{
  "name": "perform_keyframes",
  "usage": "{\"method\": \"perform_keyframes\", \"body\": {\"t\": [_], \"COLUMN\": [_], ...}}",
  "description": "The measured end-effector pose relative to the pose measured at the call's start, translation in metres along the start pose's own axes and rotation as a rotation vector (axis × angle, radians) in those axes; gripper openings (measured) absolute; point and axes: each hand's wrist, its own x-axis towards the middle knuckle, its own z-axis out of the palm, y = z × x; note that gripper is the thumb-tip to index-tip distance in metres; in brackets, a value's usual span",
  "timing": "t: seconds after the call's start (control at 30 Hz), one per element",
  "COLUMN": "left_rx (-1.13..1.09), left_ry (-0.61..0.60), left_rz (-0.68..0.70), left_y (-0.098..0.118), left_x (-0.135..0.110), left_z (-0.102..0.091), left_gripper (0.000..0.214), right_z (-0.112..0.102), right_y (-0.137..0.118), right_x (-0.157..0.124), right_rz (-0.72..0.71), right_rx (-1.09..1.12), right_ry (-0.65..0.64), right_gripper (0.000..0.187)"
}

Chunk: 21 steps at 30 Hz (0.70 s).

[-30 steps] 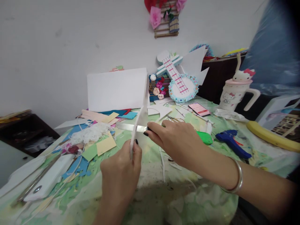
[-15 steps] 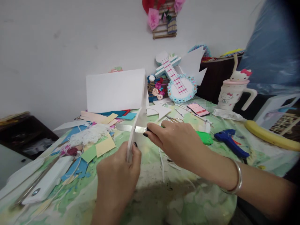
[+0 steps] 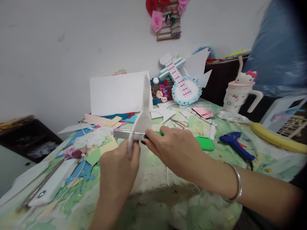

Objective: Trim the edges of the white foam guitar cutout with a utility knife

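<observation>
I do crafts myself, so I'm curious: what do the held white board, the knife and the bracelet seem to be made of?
Held white board: probably foam board, matte; its edge looks thick and pale. Knife blade: likely steel, reflecting light. Knife handle: probably plastic, uniformly bright green. Bracelet: seemingly polished metal, silvery with highlights.

Utility knife (image 3: 138,136): green handle (image 3: 204,143), silver blade (image 3: 122,134). Foam sheet (image 3: 143,122): white. Glue gun (image 3: 236,147): blue. Tablecloth (image 3: 203,209): mottled green and cream. Banana (image 3: 275,137): yellow.

This area is serving as a craft workspace: paper scraps (image 3: 108,145), scissors (image 3: 177,122) and a glue gun (image 3: 236,147) are lying on the table (image 3: 192,207), a model instrument (image 3: 187,91) standing behind.
</observation>
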Motion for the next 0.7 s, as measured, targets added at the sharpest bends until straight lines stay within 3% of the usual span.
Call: {"method": "perform_keyframes", "body": {"t": [0.37,0.7], "left_rx": [0.019,0.015], "left_ry": [0.062,0.120], "left_rz": [0.025,0.104], "left_y": [0.003,0.001], "left_x": [-0.005,-0.007], "left_z": [-0.002,-0.004], "left_gripper": [0.031,0.029], "right_z": [0.005,0.003], "right_y": [-0.003,0.009], "right_x": [0.006,-0.002], "right_rz": [-0.034,0.047], "right_rx": [0.034,-0.043], "right_ry": [0.033,-0.026], "right_gripper": [0.036,0.036]}}
